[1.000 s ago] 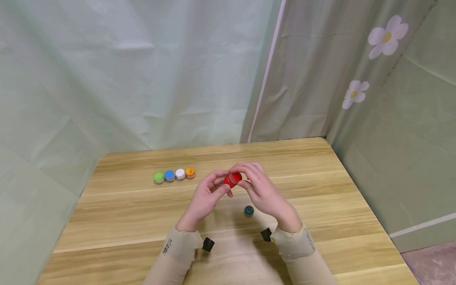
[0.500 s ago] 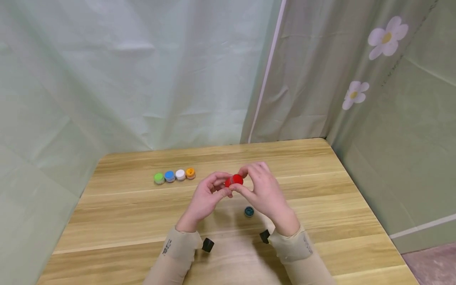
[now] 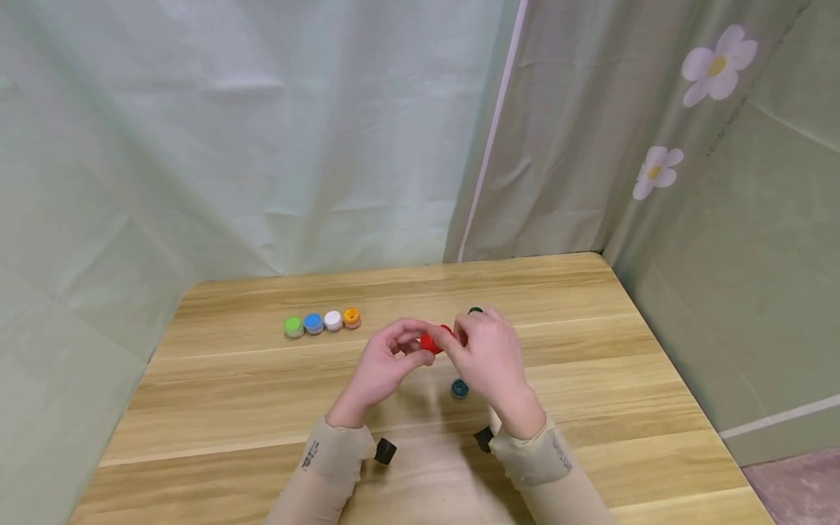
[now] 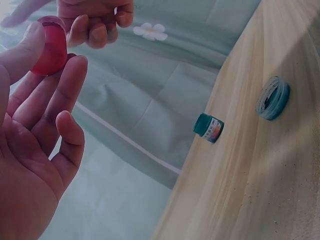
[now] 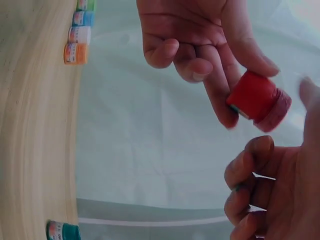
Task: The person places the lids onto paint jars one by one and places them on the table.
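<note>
My left hand (image 3: 383,364) pinches a small red paint jar (image 5: 255,95) between thumb and fingers, above the table. The jar is tilted, with its ridged end (image 5: 272,111) towards my right hand (image 3: 488,357). In the right wrist view the right fingers (image 5: 245,167) are loosely curled beside that end, with a visible gap. The right thumb (image 5: 311,92) is blurred, and I see nothing held in this hand. A teal paint jar (image 4: 210,128) stands on the table beyond the right hand, largely hidden in the head view. Below the hands lies a round teal lid (image 3: 460,389).
Green (image 3: 294,327), blue (image 3: 313,323), white (image 3: 333,319) and orange (image 3: 352,318) paint jars stand in a row at the back left of the wooden table (image 3: 216,408). Curtains (image 3: 295,146) hang behind the table and at its sides.
The right hand has turned about the red jar's end and its fingers have come off it. The left hand keeps its hold. The teal jar now peeks out behind the right hand.
</note>
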The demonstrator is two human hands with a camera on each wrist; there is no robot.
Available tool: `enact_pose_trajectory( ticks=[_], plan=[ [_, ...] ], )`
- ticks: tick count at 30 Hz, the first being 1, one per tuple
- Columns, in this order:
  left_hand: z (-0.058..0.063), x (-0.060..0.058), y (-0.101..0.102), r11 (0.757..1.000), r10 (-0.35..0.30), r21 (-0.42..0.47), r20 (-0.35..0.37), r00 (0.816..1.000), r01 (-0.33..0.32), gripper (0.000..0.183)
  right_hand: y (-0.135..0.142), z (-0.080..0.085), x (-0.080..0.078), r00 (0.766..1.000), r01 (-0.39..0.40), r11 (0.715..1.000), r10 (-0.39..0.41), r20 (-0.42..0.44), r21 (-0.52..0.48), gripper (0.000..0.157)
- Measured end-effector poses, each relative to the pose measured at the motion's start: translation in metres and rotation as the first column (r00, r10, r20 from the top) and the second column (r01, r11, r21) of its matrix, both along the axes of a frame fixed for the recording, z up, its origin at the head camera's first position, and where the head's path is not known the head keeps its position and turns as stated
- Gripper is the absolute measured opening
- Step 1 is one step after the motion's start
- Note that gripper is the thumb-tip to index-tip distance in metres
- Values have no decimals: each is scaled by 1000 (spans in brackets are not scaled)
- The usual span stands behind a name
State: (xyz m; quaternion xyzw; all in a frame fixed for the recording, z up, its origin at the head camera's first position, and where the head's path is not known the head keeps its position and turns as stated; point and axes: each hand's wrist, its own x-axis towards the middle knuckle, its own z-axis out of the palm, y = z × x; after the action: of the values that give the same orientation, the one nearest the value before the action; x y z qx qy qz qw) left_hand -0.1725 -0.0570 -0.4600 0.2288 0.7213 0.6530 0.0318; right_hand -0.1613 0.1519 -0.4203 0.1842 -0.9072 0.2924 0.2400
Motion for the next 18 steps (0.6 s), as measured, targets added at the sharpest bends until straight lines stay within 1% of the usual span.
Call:
enact_pose_trajectory(
  ticks=[1,2,3,4,6,7,9,11,14,18],
  plan=[
    [1,0,0,1000,-3,7,11,1000,3,34,2,1,0,1000,-11,1000,12,26,-26,72],
    [1,0,0,1000,-4,13,22,1000,4,35,5,3,0,998,-32,998,35,51,-59,71],
    [1,0,0,1000,-8,24,31,999,7,35,9,5,0,994,-62,994,69,81,-88,66],
    [1,0,0,999,-14,37,38,999,13,35,13,7,0,988,-105,988,116,100,-112,58],
    [1,0,-1,998,-27,66,50,998,23,34,21,11,0,967,-204,970,221,125,-130,42],
    [1,0,-1,996,-35,82,58,998,30,34,24,12,-1,953,-259,957,275,129,-127,41],
    [0,-1,-2,994,-44,103,73,996,36,33,29,14,-3,922,-360,928,370,115,-98,53],
    [0,-1,-3,993,-47,111,87,995,37,33,30,14,-4,900,-426,902,430,76,-64,57],
    [1,-2,-4,994,-45,105,98,994,34,33,30,14,-6,881,-472,881,473,18,-33,58],
    [1,-2,-6,995,-41,90,92,995,32,34,28,14,-8,871,-489,872,489,-45,-8,52]
  ],
)
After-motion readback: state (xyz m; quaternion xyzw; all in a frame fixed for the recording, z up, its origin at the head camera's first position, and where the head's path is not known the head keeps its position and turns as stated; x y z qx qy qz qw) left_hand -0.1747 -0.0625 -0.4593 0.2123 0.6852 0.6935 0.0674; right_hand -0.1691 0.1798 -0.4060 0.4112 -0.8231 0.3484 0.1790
